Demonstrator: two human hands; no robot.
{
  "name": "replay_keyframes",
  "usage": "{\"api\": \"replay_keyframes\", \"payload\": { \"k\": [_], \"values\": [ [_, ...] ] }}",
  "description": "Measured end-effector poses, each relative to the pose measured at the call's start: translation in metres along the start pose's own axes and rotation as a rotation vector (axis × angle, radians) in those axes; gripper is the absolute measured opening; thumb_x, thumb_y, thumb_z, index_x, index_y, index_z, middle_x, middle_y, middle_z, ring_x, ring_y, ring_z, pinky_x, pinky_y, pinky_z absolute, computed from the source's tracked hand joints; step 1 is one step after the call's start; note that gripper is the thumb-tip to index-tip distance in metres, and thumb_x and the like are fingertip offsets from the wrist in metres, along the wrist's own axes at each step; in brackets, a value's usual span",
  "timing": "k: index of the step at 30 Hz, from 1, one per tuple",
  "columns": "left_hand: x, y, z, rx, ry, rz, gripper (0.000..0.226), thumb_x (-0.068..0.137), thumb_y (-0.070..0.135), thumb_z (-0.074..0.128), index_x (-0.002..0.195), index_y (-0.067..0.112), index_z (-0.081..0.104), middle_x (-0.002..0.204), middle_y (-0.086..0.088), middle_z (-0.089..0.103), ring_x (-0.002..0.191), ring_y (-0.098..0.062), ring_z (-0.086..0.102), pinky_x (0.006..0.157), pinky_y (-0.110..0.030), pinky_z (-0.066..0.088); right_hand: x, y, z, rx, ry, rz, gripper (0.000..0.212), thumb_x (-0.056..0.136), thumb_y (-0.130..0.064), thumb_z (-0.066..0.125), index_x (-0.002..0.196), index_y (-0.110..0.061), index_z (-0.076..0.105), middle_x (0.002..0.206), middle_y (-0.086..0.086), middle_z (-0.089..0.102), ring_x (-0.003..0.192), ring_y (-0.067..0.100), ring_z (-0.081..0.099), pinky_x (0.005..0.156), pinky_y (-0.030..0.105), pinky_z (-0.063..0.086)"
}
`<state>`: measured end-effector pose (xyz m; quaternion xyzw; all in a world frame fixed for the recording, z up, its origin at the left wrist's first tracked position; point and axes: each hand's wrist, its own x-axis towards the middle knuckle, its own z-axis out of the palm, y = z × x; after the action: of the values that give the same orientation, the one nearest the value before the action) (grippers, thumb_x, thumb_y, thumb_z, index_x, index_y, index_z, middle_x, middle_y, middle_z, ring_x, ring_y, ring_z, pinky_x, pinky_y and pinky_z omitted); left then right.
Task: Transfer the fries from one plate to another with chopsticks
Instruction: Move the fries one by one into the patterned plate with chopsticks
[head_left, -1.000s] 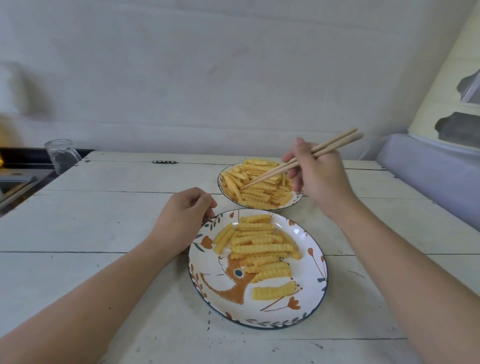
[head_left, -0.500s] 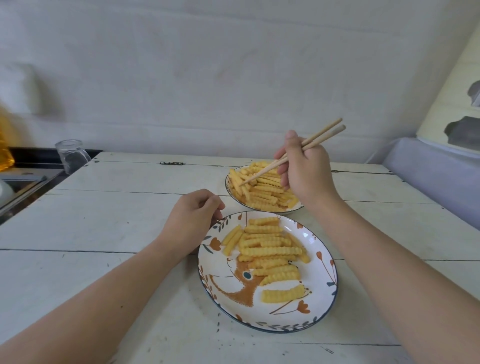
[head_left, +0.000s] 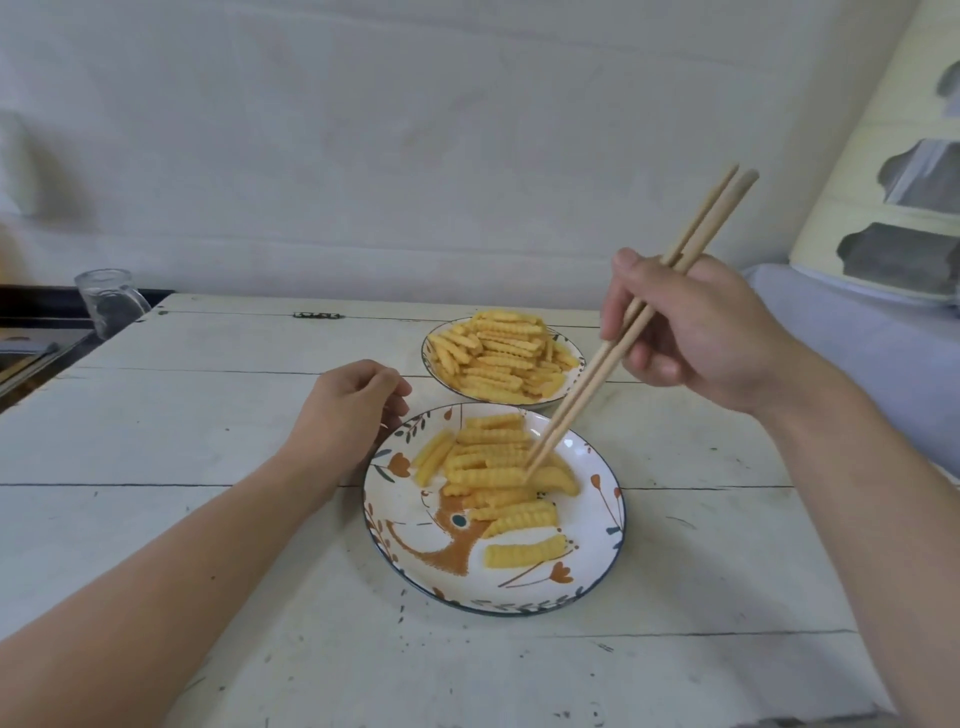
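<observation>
At the centre of the frame a white wooden bench (head_left: 156, 441) carries two plates of crinkle-cut fries. The near plate (head_left: 597, 561), painted with an orange animal and leaf sprigs, sits just below the middle of the frame and holds a loose layer of fries (head_left: 493, 475) across its upper half, with one fry (head_left: 524, 552) lying apart lower down. The far plate (head_left: 434, 366), just above it and a little to the right, is heaped with fries (head_left: 498, 358); the two plates lie just beside each other.

The right hand (head_left: 696, 332), at centre right, has its fingers curled round a pair of wooden chopsticks (head_left: 623, 343). They slant from the upper right down to the left, and their tips, close together, rest among the fries on the near plate. Whether they pinch a fry cannot be told.

The left hand (head_left: 353, 405) lies at the upper left rim of the near plate, its fingers loosely curled; whether they touch the rim cannot be told.

At the far left edge a clear glass jug (head_left: 109, 301) stands beside the bench, before a pale wall.
</observation>
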<state>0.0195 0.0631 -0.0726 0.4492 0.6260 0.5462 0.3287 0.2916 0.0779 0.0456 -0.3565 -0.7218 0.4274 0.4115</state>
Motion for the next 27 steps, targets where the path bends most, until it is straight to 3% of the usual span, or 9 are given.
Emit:
{"api": "replay_keyframes", "payload": {
  "k": [6,10,15,18,22,24,27],
  "values": [
    [-0.001,0.0,0.0,0.012,0.006,0.008,0.027,0.103,0.016,0.051,0.09,0.005,0.073,0.075,-0.004,0.068,0.065,-0.014,0.061,0.067,-0.029,0.051,-0.026,-0.003,0.003,-0.058,-0.148,0.056,0.049,0.085,-0.049,0.05,0.058,-0.011,0.067,0.046,0.009,0.046,0.033,0.017,0.035,0.038,0.018,0.027],
    [-0.001,0.0,0.0,0.026,0.007,0.01,0.027,0.103,0.016,0.051,0.09,0.006,0.073,0.076,-0.004,0.069,0.067,-0.014,0.062,0.068,-0.029,0.052,-0.031,0.0,0.011,-0.107,-0.23,0.042,0.051,0.095,-0.047,0.055,0.06,-0.012,0.067,0.048,0.004,0.051,0.035,0.013,0.039,0.038,0.019,0.028],
    [-0.001,-0.001,0.0,0.025,0.004,0.01,0.028,0.102,0.016,0.051,0.089,0.007,0.073,0.075,-0.003,0.068,0.065,-0.014,0.061,0.067,-0.029,0.051,-0.026,0.001,0.011,-0.102,-0.153,-0.028,0.036,0.089,-0.035,0.069,0.058,-0.016,0.065,0.052,-0.003,0.052,0.042,0.009,0.041,0.04,0.018,0.027],
    [0.0,-0.001,0.0,0.032,0.0,0.013,0.027,0.102,0.016,0.051,0.088,0.007,0.073,0.074,-0.002,0.068,0.066,-0.014,0.061,0.068,-0.029,0.052,-0.024,0.003,0.005,-0.059,-0.113,-0.049,0.037,0.091,-0.032,0.067,0.057,-0.016,0.063,0.052,-0.004,0.049,0.044,0.011,0.039,0.041,0.017,0.027],
    [0.0,-0.001,0.0,0.045,-0.011,0.017,0.027,0.102,0.018,0.052,0.087,0.01,0.074,0.072,0.001,0.069,0.066,-0.012,0.062,0.072,-0.031,0.053,-0.006,0.014,0.001,0.11,0.109,-0.057,0.039,0.101,-0.018,0.055,0.064,-0.007,0.059,0.049,-0.002,0.042,0.039,0.009,0.034,0.04,0.017,0.023],
    [-0.001,-0.001,0.001,0.055,-0.017,0.018,0.027,0.102,0.019,0.053,0.086,0.011,0.074,0.071,0.002,0.069,0.066,-0.012,0.062,0.071,-0.032,0.053,0.009,0.026,0.0,0.16,0.308,-0.104,0.04,0.104,-0.021,0.05,0.068,-0.007,0.058,0.051,0.002,0.042,0.038,0.01,0.032,0.041,0.02,0.02],
    [-0.002,0.0,0.001,0.099,-0.03,0.039,0.027,0.101,0.021,0.053,0.084,0.014,0.074,0.072,0.002,0.07,0.069,-0.013,0.062,0.07,-0.032,0.052,0.023,0.053,0.005,0.063,0.511,-0.155,0.037,0.106,-0.028,0.048,0.076,-0.012,0.062,0.054,0.0,0.049,0.039,0.012,0.038,0.04,0.023,0.029]
  ]
}}
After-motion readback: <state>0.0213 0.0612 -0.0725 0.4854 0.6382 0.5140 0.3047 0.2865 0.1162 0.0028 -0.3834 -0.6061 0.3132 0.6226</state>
